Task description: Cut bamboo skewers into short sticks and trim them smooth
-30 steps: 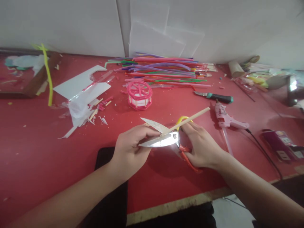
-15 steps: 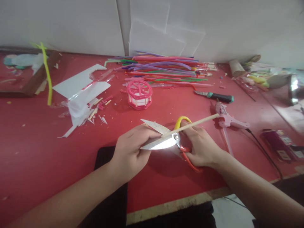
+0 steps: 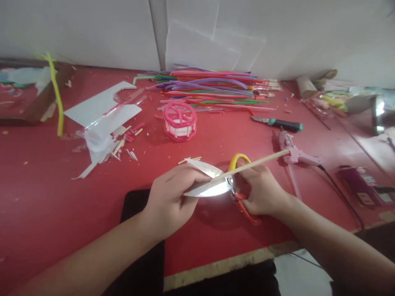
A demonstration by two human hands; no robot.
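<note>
My right hand (image 3: 262,187) is closed round the yellow and orange handles of a pair of scissors (image 3: 212,188), whose blades stand apart and point left. A thin wooden stick (image 3: 256,163) lies between the blades, slanting up to the right over my right hand. My left hand (image 3: 173,197) pinches the stick's left end; its fingertips are partly hidden behind the blades. Just beyond the blades, short cut sticks (image 3: 182,161) rest on the red table. Farther back stands a small pink round frame (image 3: 180,121) with wooden posts and a white inside.
Behind lies a pile of coloured pipe cleaners (image 3: 210,86). To the right are a utility knife (image 3: 285,124), a pink glue gun (image 3: 296,154) with its cord, and a purple box (image 3: 364,185). White paper scraps (image 3: 98,111) lie left; a black flat object (image 3: 135,201) is under my left arm.
The view has shifted slightly. The scissor blades and stick have tilted a little, and the short sticks beyond the blades show more clearly. Both hands keep their hold.
</note>
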